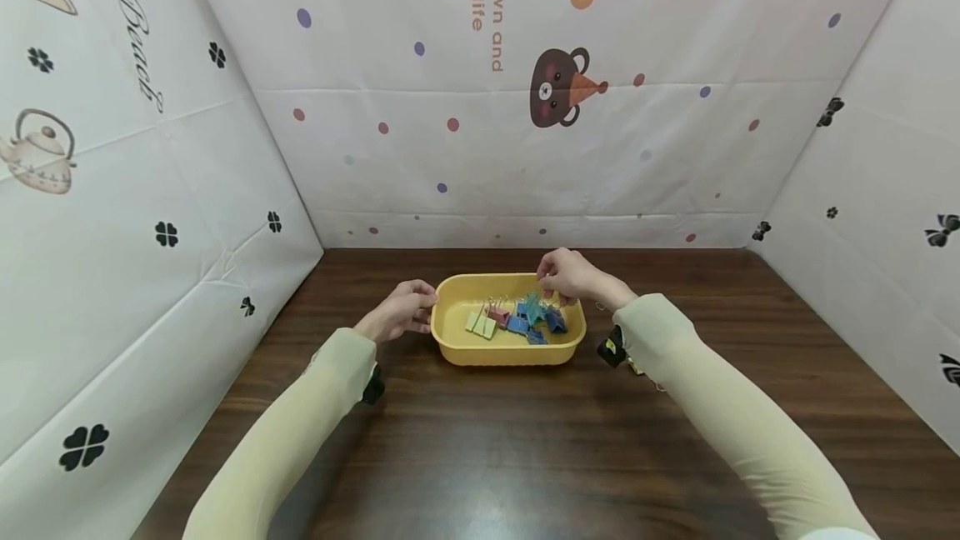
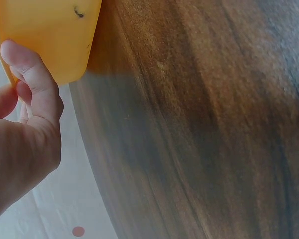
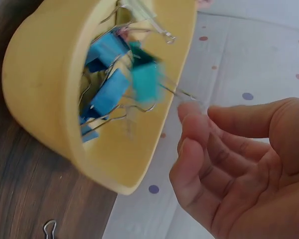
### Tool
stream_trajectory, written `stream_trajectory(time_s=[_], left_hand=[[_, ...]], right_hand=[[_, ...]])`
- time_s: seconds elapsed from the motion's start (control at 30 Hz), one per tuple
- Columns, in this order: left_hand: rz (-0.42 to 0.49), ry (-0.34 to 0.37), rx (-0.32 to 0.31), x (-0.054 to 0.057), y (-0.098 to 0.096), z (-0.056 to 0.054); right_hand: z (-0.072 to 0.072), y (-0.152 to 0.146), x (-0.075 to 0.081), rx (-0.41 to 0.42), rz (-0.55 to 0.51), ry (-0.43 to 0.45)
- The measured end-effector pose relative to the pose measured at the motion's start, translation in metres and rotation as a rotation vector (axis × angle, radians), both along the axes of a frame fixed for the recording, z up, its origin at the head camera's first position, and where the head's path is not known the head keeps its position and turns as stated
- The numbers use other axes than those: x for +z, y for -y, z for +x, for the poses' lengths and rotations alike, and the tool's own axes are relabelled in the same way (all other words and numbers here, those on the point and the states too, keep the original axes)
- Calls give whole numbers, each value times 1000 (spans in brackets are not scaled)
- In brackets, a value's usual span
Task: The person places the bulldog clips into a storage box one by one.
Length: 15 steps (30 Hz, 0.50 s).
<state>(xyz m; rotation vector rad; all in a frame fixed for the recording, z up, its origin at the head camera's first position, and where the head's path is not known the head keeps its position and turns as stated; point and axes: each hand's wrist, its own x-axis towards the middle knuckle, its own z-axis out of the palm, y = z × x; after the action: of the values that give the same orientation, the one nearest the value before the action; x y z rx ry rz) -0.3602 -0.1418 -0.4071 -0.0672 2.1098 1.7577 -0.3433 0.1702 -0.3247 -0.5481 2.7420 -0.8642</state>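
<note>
A yellow plastic basket (image 1: 510,355) sits on the table in the head view, with several binder clips inside. My left hand (image 1: 401,311) holds its left end, and in the left wrist view thumb and fingers pinch the rim. Over the basket's right side, my right hand (image 1: 573,275) pinches the wire handle of a teal binder clip (image 3: 146,82) between thumb and fingertips. The teal clip is slightly blurred and hangs at the basket's opening. Blue binder clips (image 3: 109,92) lie below it. Further left in the basket are pale yellow binder clips (image 1: 481,323) and a dark pink one (image 1: 498,316).
On the dark wooden table (image 1: 480,448), a yellow clip (image 1: 636,367) lies partly hidden behind the right forearm. A wire clip handle (image 3: 50,229) shows on the wood beside the basket. White printed sheets (image 1: 420,157) wall in the back and both sides.
</note>
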Motion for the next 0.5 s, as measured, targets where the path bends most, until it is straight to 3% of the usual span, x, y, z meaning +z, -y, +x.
stream_trajectory(time_s=[0.3, 0.5], left_hand=[[2, -8, -7, 3, -1, 2], [6, 0, 4, 3, 0, 2]], right_hand=[[1, -21, 0, -28, 22, -64], [-3, -42, 3, -96, 46, -68]])
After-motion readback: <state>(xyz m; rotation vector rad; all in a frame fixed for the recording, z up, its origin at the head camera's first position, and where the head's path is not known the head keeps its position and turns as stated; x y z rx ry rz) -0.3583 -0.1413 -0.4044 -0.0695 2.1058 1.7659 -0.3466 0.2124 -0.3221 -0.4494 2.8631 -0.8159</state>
